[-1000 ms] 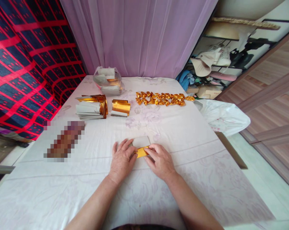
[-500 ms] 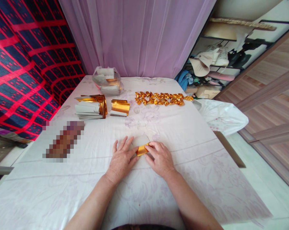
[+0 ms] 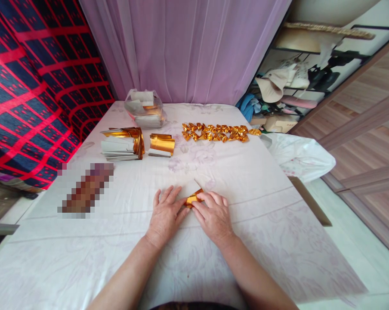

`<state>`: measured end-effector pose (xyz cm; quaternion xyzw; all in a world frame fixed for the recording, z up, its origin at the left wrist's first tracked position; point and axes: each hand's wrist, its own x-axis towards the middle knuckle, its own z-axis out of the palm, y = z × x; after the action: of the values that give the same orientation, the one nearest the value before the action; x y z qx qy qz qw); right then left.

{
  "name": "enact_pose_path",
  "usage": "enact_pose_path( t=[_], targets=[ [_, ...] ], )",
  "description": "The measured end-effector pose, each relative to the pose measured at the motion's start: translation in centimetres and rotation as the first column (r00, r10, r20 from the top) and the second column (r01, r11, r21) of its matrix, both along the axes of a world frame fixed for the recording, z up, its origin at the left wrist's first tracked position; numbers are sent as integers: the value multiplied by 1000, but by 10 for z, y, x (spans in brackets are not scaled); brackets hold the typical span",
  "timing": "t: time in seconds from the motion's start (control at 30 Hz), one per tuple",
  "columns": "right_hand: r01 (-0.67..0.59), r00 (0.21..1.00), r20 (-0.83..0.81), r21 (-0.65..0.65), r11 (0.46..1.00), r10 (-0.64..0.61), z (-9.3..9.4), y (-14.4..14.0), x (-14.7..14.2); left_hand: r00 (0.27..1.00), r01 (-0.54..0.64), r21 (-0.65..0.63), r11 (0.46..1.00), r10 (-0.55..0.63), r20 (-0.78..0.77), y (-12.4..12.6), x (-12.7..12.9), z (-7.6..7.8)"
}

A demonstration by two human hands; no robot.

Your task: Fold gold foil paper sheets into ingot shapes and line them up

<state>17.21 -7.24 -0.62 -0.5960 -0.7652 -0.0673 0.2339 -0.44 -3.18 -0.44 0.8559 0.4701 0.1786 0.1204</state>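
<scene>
Left hand and right hand, fingers pinched on gold foil paper mid-table; looks light, thin, crease-prone, best gripped at folded edges.

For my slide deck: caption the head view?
Both hands, left hand and right hand, fold a gold paper sheet on a cloth-covered table.

A home room — cloth-covered table, lilac curtain, cluttered shelf of hats and clothes
</scene>
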Motion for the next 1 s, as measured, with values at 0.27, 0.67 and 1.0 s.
enact_pose_path(
  t=[0.27, 0.67, 1.0],
  targets=[
    [-64, 997, -51, -58, 996, 61, -10, 3, 9, 995, -103, 40, 994, 103, -8, 5, -9, -5],
    [-83, 994, -81, -37, 996, 80, -11, 3, 10, 986, -154, 44, 987, 156, -55, 7, -12, -8],
    [-90, 990, -113, -48, 995, 84, -9, 3, 10, 999, 48, 0, 999, -48, 17, 3, -3, 2]
  ],
)
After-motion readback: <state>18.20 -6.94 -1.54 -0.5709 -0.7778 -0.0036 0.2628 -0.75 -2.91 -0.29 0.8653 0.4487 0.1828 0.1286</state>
